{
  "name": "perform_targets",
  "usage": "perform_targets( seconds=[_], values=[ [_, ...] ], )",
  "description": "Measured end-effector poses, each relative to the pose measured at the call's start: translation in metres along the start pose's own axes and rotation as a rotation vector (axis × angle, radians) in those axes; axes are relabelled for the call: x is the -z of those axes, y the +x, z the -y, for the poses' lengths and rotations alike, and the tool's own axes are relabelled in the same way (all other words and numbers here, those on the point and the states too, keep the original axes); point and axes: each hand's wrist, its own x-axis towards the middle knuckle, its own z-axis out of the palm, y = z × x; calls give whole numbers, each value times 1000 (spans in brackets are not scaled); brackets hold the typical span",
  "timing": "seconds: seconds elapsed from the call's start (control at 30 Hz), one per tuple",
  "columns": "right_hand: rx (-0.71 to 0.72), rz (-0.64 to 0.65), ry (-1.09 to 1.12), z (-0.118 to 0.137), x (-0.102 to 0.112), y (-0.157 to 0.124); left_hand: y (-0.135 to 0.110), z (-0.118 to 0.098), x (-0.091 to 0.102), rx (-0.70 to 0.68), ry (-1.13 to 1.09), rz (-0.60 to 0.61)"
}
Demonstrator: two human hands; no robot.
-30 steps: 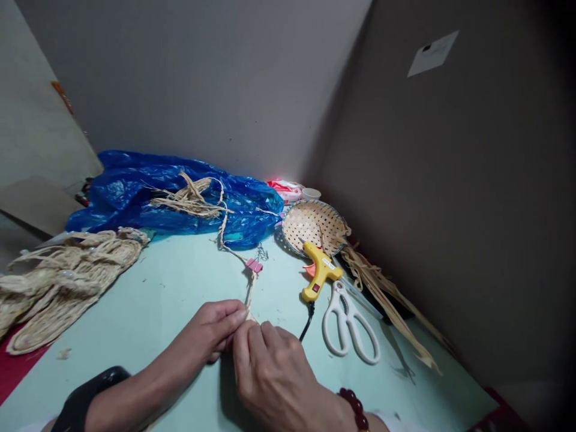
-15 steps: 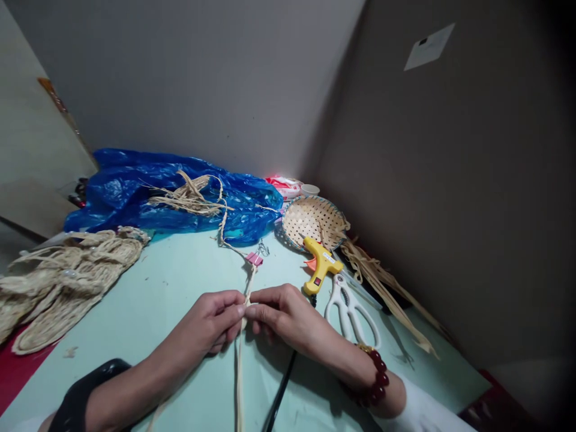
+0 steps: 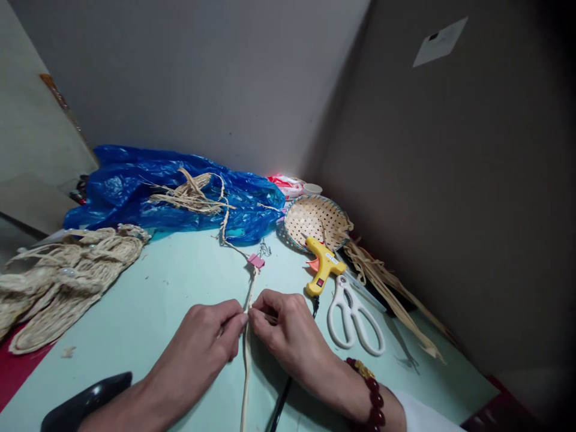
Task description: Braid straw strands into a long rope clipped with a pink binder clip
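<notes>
A pale straw braid (image 3: 252, 287) runs down from a pink binder clip (image 3: 256, 261) at the middle of the table. My left hand (image 3: 209, 333) pinches the braid's strands between thumb and forefinger from the left. From the other side my right hand (image 3: 288, 330) is closed on strands at the same spot, its fingertips almost touching the left ones. Below the hands a loose straw strand (image 3: 246, 384) hangs toward the near edge. Beyond the clip, the thin finished braid curls up to a straw bundle (image 3: 191, 192) on a blue plastic bag (image 3: 121, 186).
To the right lie a yellow glue gun (image 3: 323, 267) with a black cord, white scissors (image 3: 353, 315), a woven basket (image 3: 315, 219) and long straw strips (image 3: 382, 279). Woven straw slippers (image 3: 76, 282) rest at the left. Grey walls close off the back and right.
Both wrists have turned, and the right fingers are curled more tightly at the braid. The loose strand below has shifted slightly right. The view has moved a little.
</notes>
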Motion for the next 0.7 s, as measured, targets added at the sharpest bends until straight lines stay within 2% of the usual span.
perform_targets(
  seconds=[0.1, 0.17, 0.23, 0.33, 0.43, 0.6, 0.7],
  values=[
    [10, -13, 0, 0, 0, -1, -3, -2, -5, 40, -114, -26],
    [2, -22, 49, -1, 0, -2, -5, -2, -10, 39, -108, -30],
    [-12, -5, 128, -2, 1, -2, -6, 0, -16, -43, -11, -64],
    [-22, 45, 260, -4, 2, -2, -5, 5, -23, -251, 199, -147],
    [-37, 58, 376, -8, 1, 0, -6, 10, -27, -401, 386, -200],
    [-153, 71, 519, -13, -8, 2, -11, 10, -34, -546, 680, -272],
    [-197, 40, 524, -14, -9, 2, -16, 7, -36, -631, 705, -315]
  ],
)
